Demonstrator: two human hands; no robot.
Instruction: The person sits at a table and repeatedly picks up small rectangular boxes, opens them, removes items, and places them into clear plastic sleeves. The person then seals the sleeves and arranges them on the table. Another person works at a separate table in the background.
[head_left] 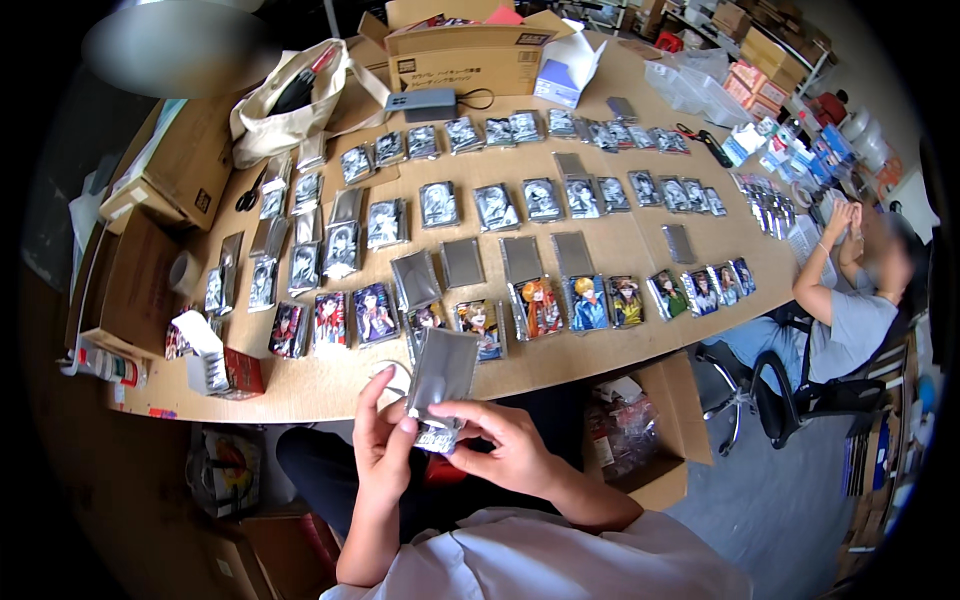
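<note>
Just off the table's near edge, a flat silver-grey packet (446, 362) is held upright between my two hands. My left hand (380, 450) grips its lower left side, with the index finger raised. My right hand (510, 448) closes thumb and fingers on its lower right part. Between the fingertips at the packet's bottom shows a small piece of printed card (436, 438), partly hidden. Right beyond the packet lie picture cards, one with a yellow-haired figure (482, 328) and one in orange (537, 306). A round white object (392, 378) sits behind my left fingers.
Rows of card stacks (438, 204) cover the wooden table (330, 385). An opened red-and-white box (225, 370), scissors (250, 192), a cloth bag (262, 125) and cartons (470, 62) stand around them. A carton of clear wrappers (665, 425) is below right. Another person (850, 310) sits at right.
</note>
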